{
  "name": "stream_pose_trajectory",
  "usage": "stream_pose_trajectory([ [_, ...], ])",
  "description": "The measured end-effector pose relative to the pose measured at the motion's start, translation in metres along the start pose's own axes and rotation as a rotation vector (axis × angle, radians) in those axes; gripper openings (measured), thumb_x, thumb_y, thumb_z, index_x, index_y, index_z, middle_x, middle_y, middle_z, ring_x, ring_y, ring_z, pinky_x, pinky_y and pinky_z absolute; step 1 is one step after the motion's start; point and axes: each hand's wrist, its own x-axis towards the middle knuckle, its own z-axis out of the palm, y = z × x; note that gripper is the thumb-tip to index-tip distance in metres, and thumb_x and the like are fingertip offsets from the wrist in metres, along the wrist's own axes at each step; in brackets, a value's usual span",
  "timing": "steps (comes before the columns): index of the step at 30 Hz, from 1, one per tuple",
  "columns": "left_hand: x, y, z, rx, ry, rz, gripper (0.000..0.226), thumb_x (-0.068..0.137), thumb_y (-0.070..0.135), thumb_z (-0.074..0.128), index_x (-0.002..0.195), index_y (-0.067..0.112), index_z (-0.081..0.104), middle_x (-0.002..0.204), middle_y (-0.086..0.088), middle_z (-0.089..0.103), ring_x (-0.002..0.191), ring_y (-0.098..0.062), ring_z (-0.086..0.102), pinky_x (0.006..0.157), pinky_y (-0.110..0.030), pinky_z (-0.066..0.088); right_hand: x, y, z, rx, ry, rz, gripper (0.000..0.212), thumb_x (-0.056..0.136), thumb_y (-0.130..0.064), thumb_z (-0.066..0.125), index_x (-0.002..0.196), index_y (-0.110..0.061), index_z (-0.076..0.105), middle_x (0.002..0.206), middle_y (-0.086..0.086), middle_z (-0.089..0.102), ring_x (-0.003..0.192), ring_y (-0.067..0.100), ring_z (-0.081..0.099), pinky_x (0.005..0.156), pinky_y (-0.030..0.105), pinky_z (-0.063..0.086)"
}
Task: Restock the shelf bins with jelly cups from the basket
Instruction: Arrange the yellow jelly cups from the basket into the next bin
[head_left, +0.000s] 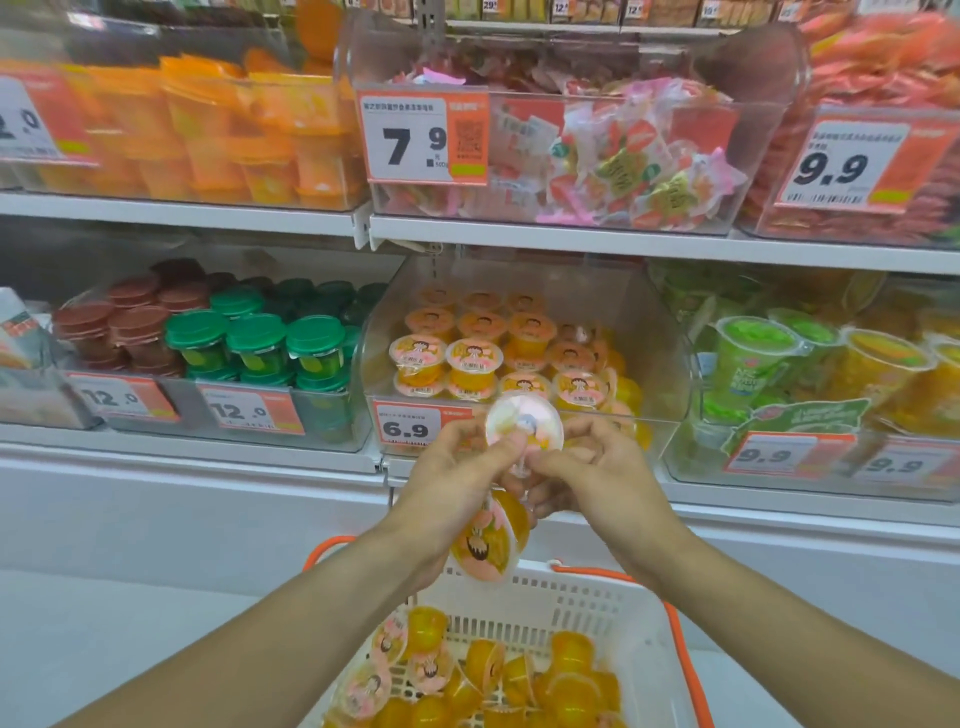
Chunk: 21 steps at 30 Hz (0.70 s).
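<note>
Two hands meet at centre frame in front of a clear shelf bin (670, 364) of orange jelly cups. The left hand (457, 478) and right hand (597, 467) both curl their fingers around a blurred upper jelly cup (523, 426), its pale lid facing the camera. A second jelly cup (491, 540) hangs just below, gripped in the left hand, lid turned down and left. At bottom centre, a white basket (587, 608) with orange handles holds loose jelly cups (519, 675). A 6.9 price tag (408, 426) fronts the bin.
</note>
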Motion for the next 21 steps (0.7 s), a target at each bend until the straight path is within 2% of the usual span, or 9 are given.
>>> stream_pose_trajectory([
  [3, 0.006, 0.006, 0.001, -0.002, 0.015, 0.012, 0.050, 0.075, 0.062, 0.076, 0.110, 0.028, 0.067, 0.085, -0.010, 0.075, 0.090, -0.034, 0.072, 0.095, -0.061, 0.051, 0.012, -0.012, 0.000, 0.077, 0.004, -0.006, 0.023, 0.087, 0.009, 0.063, 0.105, 0.002, 0.050, 0.065, 0.020, 0.067, 0.050, 0.024, 0.059, 0.047, 0.032, 0.052],
  [6, 0.010, 0.010, 0.004, -0.035, 0.065, -0.026, 0.035, 0.089, 0.058, 0.063, 0.110, 0.031, 0.067, 0.086, -0.012, 0.076, 0.095, -0.035, 0.072, 0.098, -0.061, 0.048, 0.031, -0.027, 0.001, 0.063, 0.051, -0.067, 0.020, 0.089, 0.009, 0.062, 0.105, 0.002, 0.054, 0.065, 0.015, 0.067, 0.052, 0.022, 0.058, 0.048, 0.029, 0.051],
  [12, 0.010, 0.010, 0.008, -0.110, 0.151, -0.194, 0.028, 0.099, 0.048, 0.053, 0.110, 0.025, 0.065, 0.083, -0.013, 0.077, 0.093, -0.038, 0.072, 0.093, -0.052, 0.055, 0.108, -0.042, -0.012, -0.318, 0.154, -0.032, 0.018, 0.092, 0.004, 0.060, 0.108, -0.004, 0.059, 0.066, 0.011, 0.067, 0.053, 0.017, 0.059, 0.059, 0.035, 0.055],
  [14, 0.009, 0.011, 0.008, -0.117, 0.167, -0.229, 0.028, 0.099, 0.047, 0.053, 0.108, 0.025, 0.068, 0.089, -0.012, 0.077, 0.090, -0.033, 0.073, 0.091, -0.048, 0.057, 0.127, -0.033, -0.015, -0.476, 0.142, 0.015, 0.010, 0.089, 0.003, 0.058, 0.091, -0.002, 0.066, 0.056, 0.006, 0.065, 0.051, 0.019, 0.059, 0.067, 0.041, 0.059],
  [17, 0.011, 0.013, 0.006, -0.156, 0.177, -0.293, 0.028, 0.095, 0.047, 0.058, 0.108, 0.025, 0.070, 0.106, -0.011, 0.075, 0.101, -0.031, 0.070, 0.095, -0.048, 0.055, 0.138, -0.022, -0.017, -0.594, 0.149, 0.102, 0.026, 0.088, -0.001, 0.057, 0.064, -0.006, 0.066, 0.051, 0.004, 0.063, 0.051, 0.021, 0.060, 0.079, 0.044, 0.061],
  [19, 0.011, 0.016, 0.004, -0.196, 0.162, -0.327, 0.026, 0.095, 0.043, 0.059, 0.106, 0.022, 0.069, 0.111, -0.011, 0.072, 0.107, -0.033, 0.067, 0.093, -0.045, 0.054, 0.141, -0.021, -0.017, -0.611, 0.174, 0.112, 0.031, 0.089, -0.003, 0.056, 0.060, -0.007, 0.065, 0.052, 0.004, 0.063, 0.051, 0.019, 0.060, 0.079, 0.040, 0.060],
  [21, 0.013, 0.017, 0.003, -0.229, 0.130, -0.350, 0.030, 0.095, 0.041, 0.058, 0.110, 0.017, 0.067, 0.117, -0.010, 0.068, 0.110, -0.033, 0.065, 0.092, -0.045, 0.054, 0.144, -0.019, -0.018, -0.612, 0.199, 0.108, 0.027, 0.090, -0.004, 0.057, 0.066, -0.004, 0.068, 0.056, 0.005, 0.066, 0.052, 0.019, 0.062, 0.080, 0.039, 0.061],
])
